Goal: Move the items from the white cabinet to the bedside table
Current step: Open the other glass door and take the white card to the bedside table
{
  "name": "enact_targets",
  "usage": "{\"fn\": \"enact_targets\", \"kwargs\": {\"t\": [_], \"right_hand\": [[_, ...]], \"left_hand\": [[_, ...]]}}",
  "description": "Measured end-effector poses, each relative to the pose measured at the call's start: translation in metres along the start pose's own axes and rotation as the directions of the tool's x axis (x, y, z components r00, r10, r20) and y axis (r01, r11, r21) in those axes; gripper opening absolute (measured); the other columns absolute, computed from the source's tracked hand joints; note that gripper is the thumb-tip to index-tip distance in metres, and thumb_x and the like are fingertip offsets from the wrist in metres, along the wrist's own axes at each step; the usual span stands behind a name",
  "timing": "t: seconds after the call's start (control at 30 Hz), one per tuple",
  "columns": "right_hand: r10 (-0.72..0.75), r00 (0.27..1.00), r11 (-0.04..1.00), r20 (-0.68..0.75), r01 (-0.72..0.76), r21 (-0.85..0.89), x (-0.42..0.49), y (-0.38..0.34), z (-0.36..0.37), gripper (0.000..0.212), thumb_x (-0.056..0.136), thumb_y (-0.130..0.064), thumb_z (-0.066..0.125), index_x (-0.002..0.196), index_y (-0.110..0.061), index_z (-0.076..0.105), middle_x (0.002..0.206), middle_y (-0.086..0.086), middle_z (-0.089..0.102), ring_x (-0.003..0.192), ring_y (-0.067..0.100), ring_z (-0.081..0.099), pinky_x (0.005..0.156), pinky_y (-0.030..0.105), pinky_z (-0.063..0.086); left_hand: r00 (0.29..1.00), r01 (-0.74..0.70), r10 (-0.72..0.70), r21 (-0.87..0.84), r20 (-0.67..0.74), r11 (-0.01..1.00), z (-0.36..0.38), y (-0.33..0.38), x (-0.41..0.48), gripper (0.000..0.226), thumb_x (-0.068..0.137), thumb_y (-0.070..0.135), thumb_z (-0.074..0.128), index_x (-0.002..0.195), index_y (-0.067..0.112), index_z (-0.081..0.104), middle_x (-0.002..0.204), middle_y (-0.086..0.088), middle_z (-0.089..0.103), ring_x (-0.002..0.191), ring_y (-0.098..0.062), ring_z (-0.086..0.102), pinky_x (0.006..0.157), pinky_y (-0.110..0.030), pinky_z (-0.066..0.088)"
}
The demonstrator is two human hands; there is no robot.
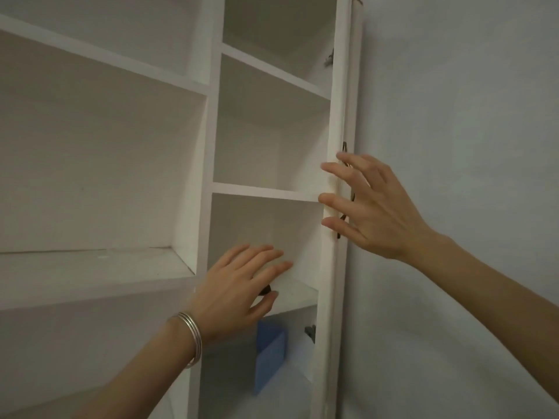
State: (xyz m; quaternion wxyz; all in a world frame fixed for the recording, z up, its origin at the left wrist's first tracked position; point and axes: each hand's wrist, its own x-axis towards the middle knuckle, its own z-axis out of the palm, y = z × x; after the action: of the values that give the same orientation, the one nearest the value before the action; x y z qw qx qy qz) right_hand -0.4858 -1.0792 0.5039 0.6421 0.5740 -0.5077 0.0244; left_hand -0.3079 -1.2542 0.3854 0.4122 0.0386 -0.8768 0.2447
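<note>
We face a tall white cabinet of painted wooden shelves (208,140), split into a wide left column and a narrow right column, with its white door (348,122) swung open edge-on against a pale grey wall (453,116). Our right hand (372,207) is spread wide at the door's edge, three fingertips (328,199) laid flat across the cabinet's right upright while the forefinger lies over the dark metal door handle (344,146); it grips nothing. Our left hand (239,285), with thin silver bangles (190,337) at the wrist, reaches into the narrow column above its lower shelf, fingers loosely extended and slightly parted, palm down. A small dark object (266,290) shows between the thumb and the fingers on that shelf; we cannot tell what it is or whether the hand has closed on it. In the compartment below stands a blue rectangular box (270,355), upright, partly hidden by the left hand.
</note>
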Motion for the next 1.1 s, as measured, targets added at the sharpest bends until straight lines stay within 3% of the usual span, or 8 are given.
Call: {"fn": "enact_targets", "kwargs": {"t": [0.1, 0.27, 0.5, 0.6, 0.67, 0.8, 0.93, 1.1], "right_hand": [[-0.095, 0.992, 0.995, 0.082, 0.092, 0.037, -0.018, 0.018, -0.014, 0.044, 0.095, -0.044, 0.036, 0.104, -0.01, 0.062, 0.127, 0.008, 0.056, 0.138, 0.027, 0.024, 0.11, 0.05, 0.021], [-0.039, 0.991, 0.998, 0.131, 0.031, 0.063, -0.053, 0.052, -0.028, 0.047, 0.097, -0.041, 0.03, 0.097, -0.006, 0.062, 0.107, 0.008, 0.063, 0.124, 0.025, 0.045, 0.111, 0.044, 0.023], [0.215, 0.946, 0.975, 0.244, -0.22, -0.008, -0.116, 0.072, -0.032, 0.053, 0.096, -0.043, 0.024, 0.112, -0.007, 0.06, 0.116, 0.013, 0.061, 0.126, 0.027, 0.043, 0.112, 0.049, 0.018], [0.122, 0.926, 0.989, 0.358, -0.144, 0.037, -0.138, 0.044, -0.015, 0.055, 0.097, -0.043, 0.023, 0.116, -0.007, 0.059, 0.121, 0.015, 0.06, 0.125, 0.028, 0.045, 0.111, 0.046, 0.02], [0.068, 0.882, 0.991, 0.465, -0.114, 0.071, -0.155, 0.026, 0.0, 0.06, 0.097, -0.046, 0.015, 0.12, -0.01, 0.058, 0.125, 0.014, 0.058, 0.124, 0.028, 0.046, 0.111, 0.043, 0.026], [0.244, 0.775, 0.937, 0.583, -0.342, 0.063, -0.197, 0.034, 0.01, 0.076, 0.092, -0.058, 0.003, 0.128, -0.011, 0.051, 0.132, 0.016, 0.051, 0.128, 0.032, 0.039, 0.104, 0.043, 0.034], [0.262, 0.742, 0.932, 0.617, -0.361, 0.039, -0.233, 0.058, 0.019, 0.077, 0.091, -0.06, 0.005, 0.129, -0.01, 0.049, 0.133, 0.013, 0.049, 0.131, 0.027, 0.035, 0.1, 0.038, 0.039], [0.168, 0.778, 0.966, 0.605, -0.253, 0.058, -0.246, 0.062, 0.032, 0.067, 0.094, -0.053, 0.014, 0.129, -0.009, 0.051, 0.128, 0.015, 0.055, 0.126, 0.03, 0.043, 0.109, 0.044, 0.019]], "left_hand": [[1.0, 0.005, -0.005, 0.001, 0.02, 1.0, -0.01, 0.023, 0.0, 0.045, 0.089, 0.04, 0.041, 0.131, 0.025, 0.048, 0.132, 0.001, 0.053, 0.124, -0.017, 0.044, 0.106, -0.039, 0.032], [0.999, 0.012, -0.012, 0.012, 0.043, 1.0, -0.02, 0.053, 0.003, 0.044, 0.088, 0.04, 0.041, 0.128, 0.025, 0.049, 0.127, 0.0, 0.056, 0.119, -0.02, 0.049, 0.103, -0.04, 0.034], [0.999, -0.018, 0.019, -0.04, 0.032, 0.999, -0.002, 0.074, 0.019, 0.043, 0.086, 0.038, 0.046, 0.127, 0.026, 0.051, 0.126, 0.002, 0.056, 0.117, -0.018, 0.049, 0.101, -0.038, 0.037], [0.999, -0.032, 0.035, -0.085, 0.037, 0.996, 0.011, 0.087, 0.033, 0.043, 0.087, 0.039, 0.04, 0.126, 0.025, 0.053, 0.124, 0.0, 0.058, 0.116, -0.02, 0.052, 0.1, -0.039, 0.038], [0.997, -0.055, 0.06, -0.105, 0.05, 0.993, 0.021, 0.098, 0.038, 0.045, 0.087, 0.039, 0.037, 0.126, 0.023, 0.053, 0.124, -0.002, 0.059, 0.115, -0.022, 0.053, 0.098, -0.042, 0.04], [0.996, -0.049, 0.058, -0.127, 0.071, 0.991, 0.041, 0.111, 0.037, 0.046, 0.087, 0.038, 0.035, 0.124, 0.02, 0.056, 0.121, -0.005, 0.061, 0.112, -0.025, 0.056, 0.095, -0.045, 0.043], [0.995, 0.007, 0.006, -0.128, 0.103, 0.992, 0.059, 0.124, 0.038, 0.046, 0.086, 0.039, 0.037, 0.123, 0.02, 0.056, 0.119, -0.006, 0.062, 0.11, -0.025, 0.057, 0.094, -0.045, 0.043], [0.985, 0.083, -0.067, -0.096, 0.161, 0.992, 0.084, 0.143, 0.043, 0.047, 0.086, 0.043, 0.037, 0.125, 0.022, 0.054, 0.121, -0.005, 0.061, 0.112, -0.025, 0.056, 0.096, -0.047, 0.041]]}}
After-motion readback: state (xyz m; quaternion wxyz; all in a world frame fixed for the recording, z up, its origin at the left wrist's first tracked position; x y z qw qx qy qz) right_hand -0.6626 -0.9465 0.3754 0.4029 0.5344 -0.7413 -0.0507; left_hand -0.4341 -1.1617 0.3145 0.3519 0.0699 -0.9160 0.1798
